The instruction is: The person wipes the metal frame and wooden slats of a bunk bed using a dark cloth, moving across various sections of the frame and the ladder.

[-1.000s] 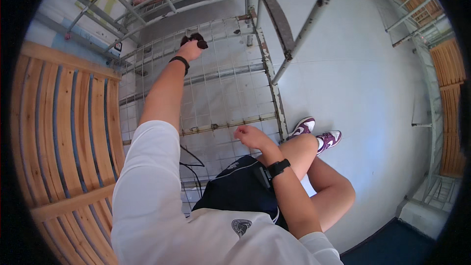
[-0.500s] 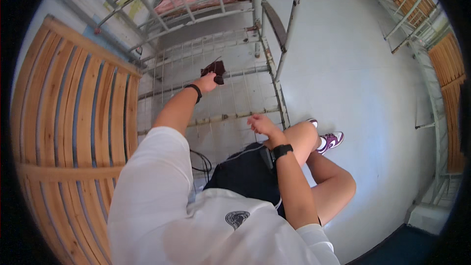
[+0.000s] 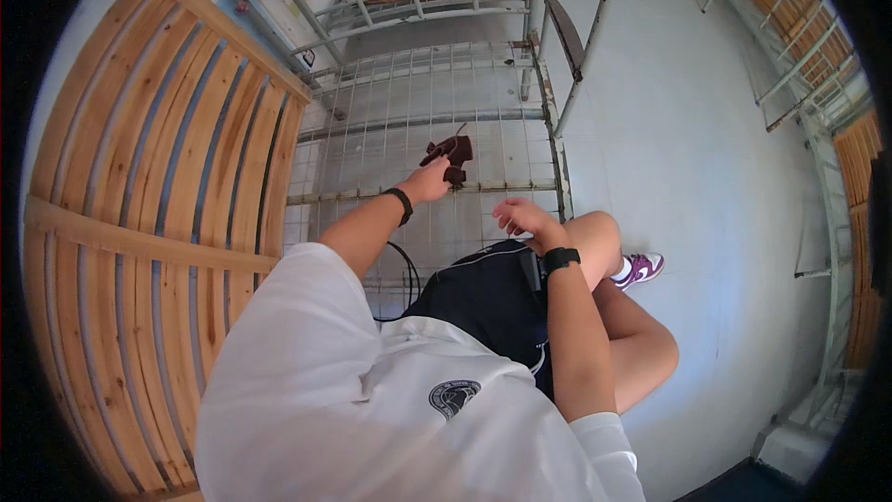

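Over the bed mesh (image 3: 506, 153), the left hand (image 3: 427, 183) grips brown cloth (image 3: 457, 148) lengthwise forward; right hand (image 3: 523, 216) loosely curled; shirt emblem (image 3: 455, 399) illegible.

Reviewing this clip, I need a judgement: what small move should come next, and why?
Perhaps the left hand should ease the dark brown cloth onto the stained crossbar: the hand grips the cloth, the bar appears right beside it in view, and its surface shows brownish marks.

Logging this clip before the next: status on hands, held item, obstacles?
Left hand gripping dark brown item, over wire-mesh bed base. Right hand loosely curled, nothing visible inside. Black cable beside shorts.
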Motion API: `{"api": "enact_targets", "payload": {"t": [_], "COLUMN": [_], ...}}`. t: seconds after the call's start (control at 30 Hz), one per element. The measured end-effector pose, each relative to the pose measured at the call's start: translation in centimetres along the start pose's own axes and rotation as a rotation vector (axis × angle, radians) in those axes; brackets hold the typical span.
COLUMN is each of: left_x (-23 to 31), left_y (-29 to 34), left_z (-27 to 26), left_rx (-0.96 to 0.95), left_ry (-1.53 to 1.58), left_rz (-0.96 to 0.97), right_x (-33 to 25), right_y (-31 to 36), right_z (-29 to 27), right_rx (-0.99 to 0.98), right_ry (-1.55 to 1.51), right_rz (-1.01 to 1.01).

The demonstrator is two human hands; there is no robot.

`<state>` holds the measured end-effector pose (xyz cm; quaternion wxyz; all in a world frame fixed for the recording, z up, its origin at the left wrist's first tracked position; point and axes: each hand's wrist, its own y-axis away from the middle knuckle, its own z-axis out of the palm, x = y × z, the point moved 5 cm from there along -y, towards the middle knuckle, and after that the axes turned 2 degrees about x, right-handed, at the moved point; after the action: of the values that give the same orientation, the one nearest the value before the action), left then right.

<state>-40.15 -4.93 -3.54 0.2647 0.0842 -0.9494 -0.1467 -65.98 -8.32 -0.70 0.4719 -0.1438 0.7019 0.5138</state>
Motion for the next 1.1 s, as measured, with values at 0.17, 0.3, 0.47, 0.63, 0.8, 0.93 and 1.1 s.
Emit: {"api": "enact_targets", "payload": {"t": [0.17,0.3,0.47,0.63,0.8,0.93,1.1], "left_x": [5.0,4.2,0.5,-1.1,-6.6,-14.4,-9.1], "left_y": [6.5,6.1,1.0,-7.5,-18.2,-25.9,-30.2], "left_z": [-3.8,-4.1,-8.1,-15.0,-21.5,-20.2,-11.2], "left_rx": [-0.194,-0.255,-0.445,-0.176,0.527,0.599,0.301], "left_ry": [-0.043,-0.179,0.184,-0.17,-0.144,0.044,-0.041], "left_rz": [-0.069,0.074,-0.073,-0.066,-0.16,-0.239,-0.52], "right_x": [-0.3,-0.3,-0.3,0.1,1.2,0.5,0.0], "right_y": [0.0,-0.4,-1.6,-2.6,-3.2,-4.2,-3.6], "right_z": [0.3,-0.1,-0.2,-1.5,-2.3,-1.7,-3.5], "right_rx": [0.039,0.018,0.067,0.153,0.253,0.212,0.223], "right_ry": [-0.047,-0.044,-0.039,-0.044,0.045,0.081,0.125], "right_rz": [-0.015,0.022,0.039,-0.036,-0.04,-0.018,0.12]}}
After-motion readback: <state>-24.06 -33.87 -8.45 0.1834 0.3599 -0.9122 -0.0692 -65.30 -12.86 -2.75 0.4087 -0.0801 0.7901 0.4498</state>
